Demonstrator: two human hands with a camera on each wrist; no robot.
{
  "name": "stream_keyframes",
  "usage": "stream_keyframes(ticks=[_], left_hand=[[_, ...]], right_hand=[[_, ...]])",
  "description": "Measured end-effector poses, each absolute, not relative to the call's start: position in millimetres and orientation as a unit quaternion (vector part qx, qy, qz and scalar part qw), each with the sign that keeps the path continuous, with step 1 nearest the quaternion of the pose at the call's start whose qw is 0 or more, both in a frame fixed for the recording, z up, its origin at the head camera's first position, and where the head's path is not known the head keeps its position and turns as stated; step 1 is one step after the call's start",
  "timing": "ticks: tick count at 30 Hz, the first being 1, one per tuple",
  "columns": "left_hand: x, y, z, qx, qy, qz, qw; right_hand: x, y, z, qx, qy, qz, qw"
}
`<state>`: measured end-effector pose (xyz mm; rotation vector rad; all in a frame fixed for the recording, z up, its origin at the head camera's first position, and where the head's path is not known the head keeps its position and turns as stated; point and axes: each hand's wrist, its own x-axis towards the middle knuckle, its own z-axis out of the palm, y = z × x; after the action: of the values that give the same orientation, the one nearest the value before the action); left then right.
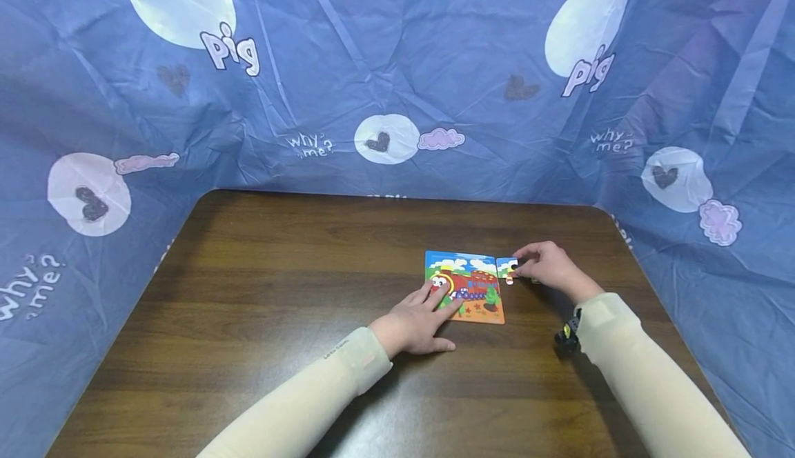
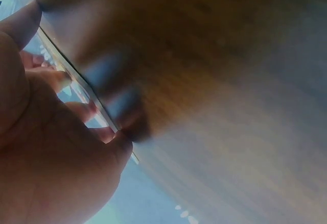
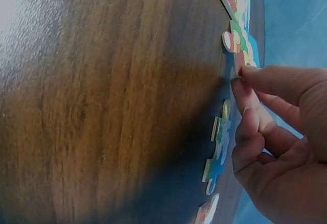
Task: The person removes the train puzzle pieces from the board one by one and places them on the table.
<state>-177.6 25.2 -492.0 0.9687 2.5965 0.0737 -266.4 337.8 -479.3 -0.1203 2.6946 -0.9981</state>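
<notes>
Pinches puzzle piece [image 1: 506, 266] with right hand [image 1: 550, 265], spreads left hand [image 1: 417, 321] over train puzzle [image 1: 477, 284], could skew it by pressing sideways.

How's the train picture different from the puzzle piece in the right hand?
The train picture is big; the puzzle piece is small. The train picture has straight sides, but the puzzle piece has a knob. The left hand rests on the train picture; the right hand pinches the puzzle piece. Both show blue and white.
</notes>
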Motion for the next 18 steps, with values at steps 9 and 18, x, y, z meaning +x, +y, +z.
stream_keyframes(ticks=[9, 18], left_hand=[[-176.7, 25.6, -491.7, 0.345, 0.921, 0.025, 0.181], [-176.7, 25.4, -492.9, 0.349, 0.921, 0.02, 0.174]], right_hand=[[-267.4, 338.6, -484.0, -0.043, 0.944, -0.305, 0.116], [-272.0, 329.2, -487.7, -0.069, 0.958, -0.261, 0.099]])
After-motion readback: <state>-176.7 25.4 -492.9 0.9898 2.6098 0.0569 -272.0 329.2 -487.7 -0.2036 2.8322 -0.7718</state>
